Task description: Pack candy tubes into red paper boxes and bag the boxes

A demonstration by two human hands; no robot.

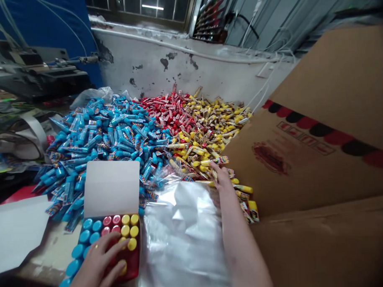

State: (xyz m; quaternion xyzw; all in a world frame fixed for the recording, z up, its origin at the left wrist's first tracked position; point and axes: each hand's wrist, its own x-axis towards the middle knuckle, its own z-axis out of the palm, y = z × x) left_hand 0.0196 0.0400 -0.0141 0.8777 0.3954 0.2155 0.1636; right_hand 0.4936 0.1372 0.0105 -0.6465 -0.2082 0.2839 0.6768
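Note:
My left hand lies with its fingers spread over an open display box, whose white lid stands up at the far side. The box tray is red and holds rows of blue-, red- and yellow-capped tubes, with the hand hiding part of them. My right hand reaches into the edge of a heap of yellow-capped tubes, its fingers closed on a yellow-capped tube. Blue-capped tubes and red-capped tubes lie heaped beyond.
A crumpled clear plastic sheet lies between my hands. Large cardboard flaps rise on the right. White paper lies at the left, a machine stands at the back left, and a stained white wall backs the heaps.

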